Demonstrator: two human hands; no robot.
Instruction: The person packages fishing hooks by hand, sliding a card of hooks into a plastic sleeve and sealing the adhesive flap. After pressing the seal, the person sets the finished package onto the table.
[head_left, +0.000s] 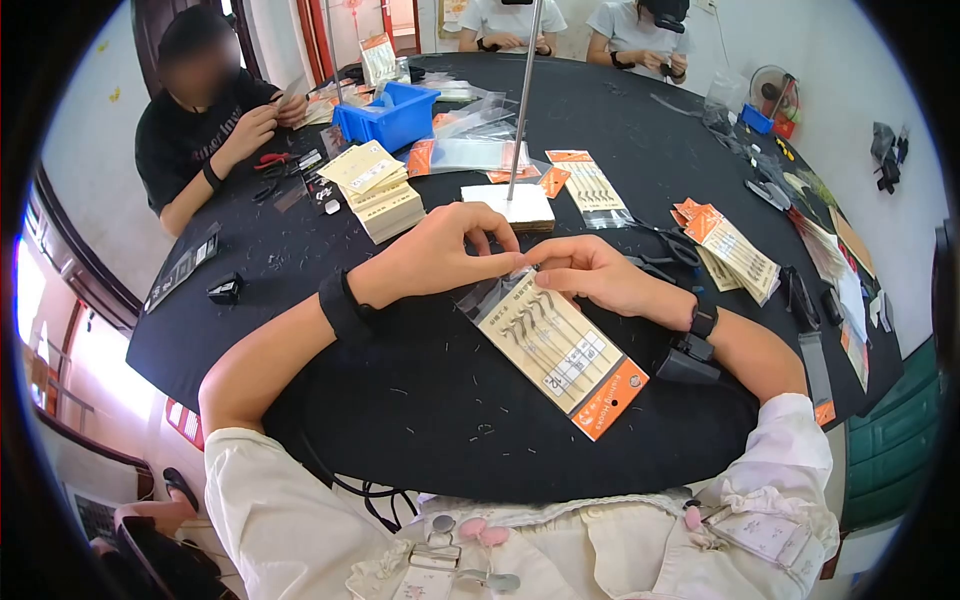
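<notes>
A clear plastic packet (560, 345) holding a cream card with several metal hooks and an orange end lies flat on the black round table (400, 400) in front of me. My left hand (440, 250) and my right hand (590, 272) meet at the packet's top edge, fingertips pinching the open plastic mouth there. Both wrists wear black bands.
A stack of cream cards (380, 190), a blue bin (390, 112), a metal pole on a white base (515, 200), more orange-topped packets (735, 250) and scissors (670, 245) lie around. A person in black (205, 120) sits at left; two people sit at the far side.
</notes>
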